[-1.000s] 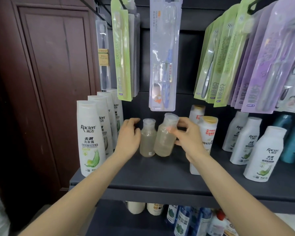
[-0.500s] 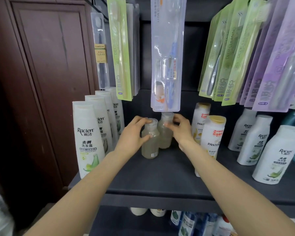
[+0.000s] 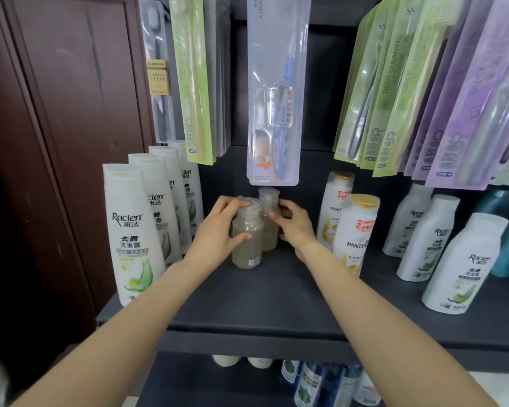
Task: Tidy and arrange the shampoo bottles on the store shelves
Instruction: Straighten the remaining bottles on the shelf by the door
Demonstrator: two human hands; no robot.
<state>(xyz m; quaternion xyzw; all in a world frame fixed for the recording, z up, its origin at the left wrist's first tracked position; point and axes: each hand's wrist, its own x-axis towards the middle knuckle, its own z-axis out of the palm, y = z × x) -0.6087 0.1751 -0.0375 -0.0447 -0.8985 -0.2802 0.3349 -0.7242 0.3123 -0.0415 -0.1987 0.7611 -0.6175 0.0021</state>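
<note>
**Two clear bottles held at the back of the shelf**

Much of the rear clear bottle (image 3: 268, 221) is hidden from you: the front clear bottle (image 3: 247, 236) covers its left side, your right hand (image 3: 295, 227) wraps its right side, and the hanging toothbrush pack (image 3: 278, 92) drops to just above its cap. Your left hand (image 3: 218, 233) grasps the front bottle, thumb across the belly, fingers curled over the cap; your right hand's fingers curl round the rear one. The small print on every label is too blurred to read.

Both bottles are translucent plastic cylinders with wide clear caps and cloudy, pale yellowish contents; the front one carries a small barcode sticker near its base. They stand touching, mid-shelf, on the matte dark shelf (image 3: 265, 295).

To your left runs a row of tall white Raclen bottles (image 3: 133, 233); to your right stand two gold-capped Pantene bottles (image 3: 354, 233), just beside your right wrist. Green toothbrush packs (image 3: 376, 92) hang overhead, cut off by the top edge
</note>
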